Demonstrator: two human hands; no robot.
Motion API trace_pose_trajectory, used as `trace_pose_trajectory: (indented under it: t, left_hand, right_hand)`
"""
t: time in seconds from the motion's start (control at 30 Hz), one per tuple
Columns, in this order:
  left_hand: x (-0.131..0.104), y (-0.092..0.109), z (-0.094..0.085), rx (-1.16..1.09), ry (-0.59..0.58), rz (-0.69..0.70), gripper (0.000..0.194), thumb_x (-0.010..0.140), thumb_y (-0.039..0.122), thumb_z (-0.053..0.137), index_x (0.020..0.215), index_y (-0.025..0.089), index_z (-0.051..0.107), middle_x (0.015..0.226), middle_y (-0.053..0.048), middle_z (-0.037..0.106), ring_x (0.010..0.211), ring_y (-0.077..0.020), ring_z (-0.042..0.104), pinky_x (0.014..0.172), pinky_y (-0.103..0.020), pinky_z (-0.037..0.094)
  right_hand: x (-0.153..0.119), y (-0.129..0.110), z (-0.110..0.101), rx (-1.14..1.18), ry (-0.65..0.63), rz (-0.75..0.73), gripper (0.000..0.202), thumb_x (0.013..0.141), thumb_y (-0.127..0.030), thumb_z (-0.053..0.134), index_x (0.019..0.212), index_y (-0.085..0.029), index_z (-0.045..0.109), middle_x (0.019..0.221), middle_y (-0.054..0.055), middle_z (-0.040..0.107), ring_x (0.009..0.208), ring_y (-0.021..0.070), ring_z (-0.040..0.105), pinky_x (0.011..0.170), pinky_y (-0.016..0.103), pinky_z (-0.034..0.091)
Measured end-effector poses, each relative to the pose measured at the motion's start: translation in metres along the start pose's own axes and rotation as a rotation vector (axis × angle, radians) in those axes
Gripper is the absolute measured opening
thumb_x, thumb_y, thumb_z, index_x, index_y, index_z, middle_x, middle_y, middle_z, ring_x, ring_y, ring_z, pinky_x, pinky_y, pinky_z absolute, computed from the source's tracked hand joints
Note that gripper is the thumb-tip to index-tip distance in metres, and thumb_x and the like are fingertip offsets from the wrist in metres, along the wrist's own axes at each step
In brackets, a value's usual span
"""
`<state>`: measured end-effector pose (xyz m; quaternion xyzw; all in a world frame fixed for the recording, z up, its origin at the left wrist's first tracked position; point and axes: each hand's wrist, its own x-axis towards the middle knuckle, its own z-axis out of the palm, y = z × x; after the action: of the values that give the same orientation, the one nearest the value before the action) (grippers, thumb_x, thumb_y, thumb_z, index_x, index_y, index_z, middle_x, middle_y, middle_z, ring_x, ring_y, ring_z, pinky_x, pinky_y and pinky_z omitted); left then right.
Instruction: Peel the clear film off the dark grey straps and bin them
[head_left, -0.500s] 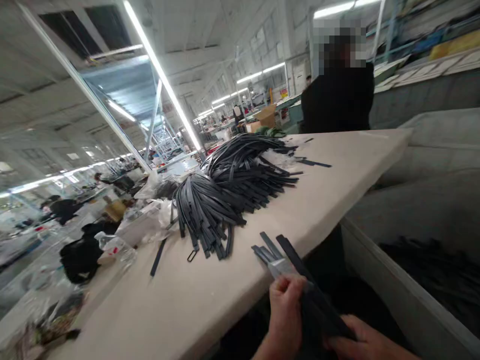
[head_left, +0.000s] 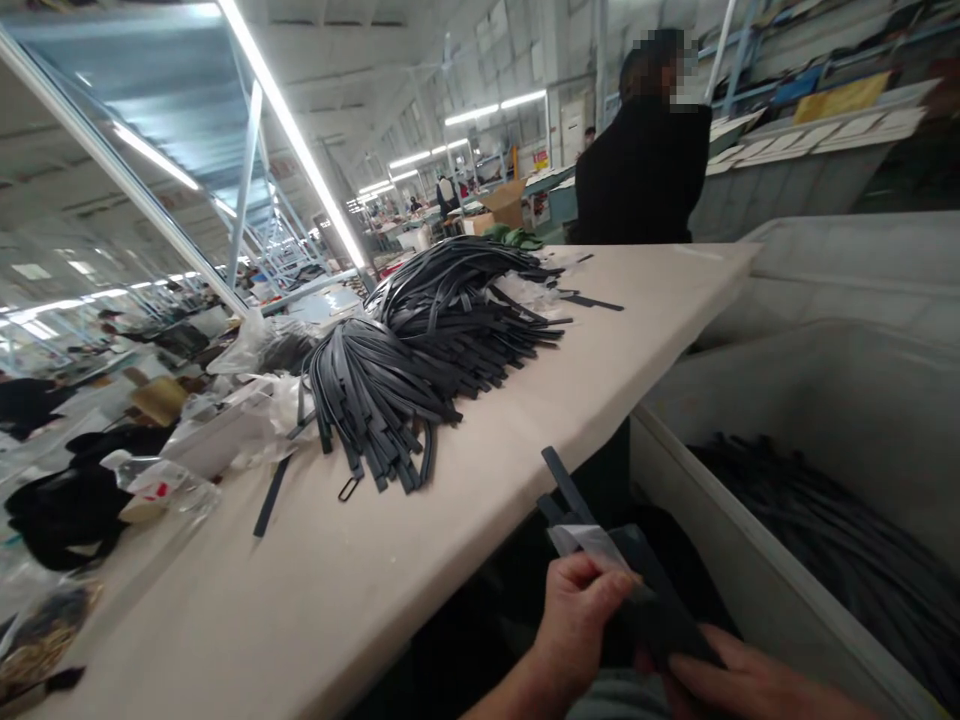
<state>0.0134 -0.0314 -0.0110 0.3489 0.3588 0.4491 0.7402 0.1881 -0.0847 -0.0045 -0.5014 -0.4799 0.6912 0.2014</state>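
Note:
My left hand (head_left: 576, 618) and my right hand (head_left: 739, 682) both grip a small bundle of dark flat straps (head_left: 607, 555) just off the near edge of the beige table (head_left: 360, 590). The strap ends poke up and away from my fingers, and a pale wrapper shows at the top of the bundle. A big heap of the same black straps (head_left: 420, 360) lies on the table further back, with a single loose strap (head_left: 271, 496) to its left.
A grey bin (head_left: 787, 450) with more dark straps inside stands to the right of the table. A person in black (head_left: 637, 170) stands at the far end. Plastic bags and black items (head_left: 150, 470) crowd the left side.
The view has swung a little down and right. My hands have drawn the strap bundle off the table edge, closer to me.

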Motion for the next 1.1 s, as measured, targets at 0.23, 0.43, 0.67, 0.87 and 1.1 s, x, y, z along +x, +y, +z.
trace_pose_trajectory:
  t: [0.23, 0.43, 0.67, 0.87, 1.1]
  left_hand:
    - [0.007, 0.011, -0.008, -0.222, 0.132, 0.002, 0.03, 0.064, 0.038, 0.086, 0.075, 0.012, 0.076, 0.077, -0.006, 0.073, 0.072, -0.015, 0.064, 0.07, -0.025, 0.048]
    - [0.014, 0.0, -0.022, -0.342, 0.374, -0.213, 0.052, 0.044, 0.047, 0.094, 0.073, 0.014, 0.067, 0.074, -0.003, 0.07, 0.065, -0.0131, 0.066, 0.061, -0.023, 0.05]
    - [0.015, -0.005, -0.021, -0.391, 0.407, -0.2, 0.052, 0.044, 0.047, 0.094, 0.075, 0.015, 0.067, 0.076, -0.002, 0.07, 0.066, -0.0117, 0.066, 0.061, -0.021, 0.051]
    - [0.009, -0.003, -0.018, -0.321, 0.244, -0.143, 0.042, 0.057, 0.042, 0.09, 0.083, 0.014, 0.074, 0.092, -0.008, 0.073, 0.079, -0.0152, 0.066, 0.075, -0.027, 0.053]
    - [0.005, 0.0, -0.025, 0.095, 0.125, -0.001, 0.021, 0.07, 0.034, 0.08, 0.07, 0.014, 0.074, 0.069, -0.002, 0.068, 0.067, -0.0126, 0.055, 0.07, -0.025, 0.044]
  right_hand:
    - [0.026, -0.01, 0.006, 0.032, 0.251, -0.159, 0.061, 0.078, -0.076, 0.054, 0.066, -0.017, 0.06, 0.049, -0.003, 0.051, 0.045, 0.0117, 0.045, 0.05, 0.025, 0.036]
    - [0.009, 0.008, -0.006, 0.039, 0.353, -0.059, 0.063, 0.08, -0.076, 0.051, 0.059, -0.017, 0.06, 0.039, -0.002, 0.049, 0.039, 0.0104, 0.044, 0.049, 0.024, 0.037]
    - [-0.011, 0.017, 0.008, 0.05, 0.46, 0.047, 0.061, 0.075, -0.079, 0.051, 0.068, -0.019, 0.058, 0.048, -0.001, 0.056, 0.039, 0.0108, 0.049, 0.044, 0.023, 0.039]
    - [-0.009, 0.02, 0.013, -0.026, 0.47, 0.034, 0.059, 0.078, -0.076, 0.048, 0.068, -0.019, 0.057, 0.048, 0.0, 0.057, 0.04, 0.0126, 0.051, 0.044, 0.024, 0.041]
    - [-0.006, 0.014, 0.019, -0.143, 0.377, 0.047, 0.037, 0.072, -0.055, 0.065, 0.074, -0.02, 0.056, 0.053, -0.002, 0.059, 0.044, 0.0144, 0.053, 0.043, 0.024, 0.042]
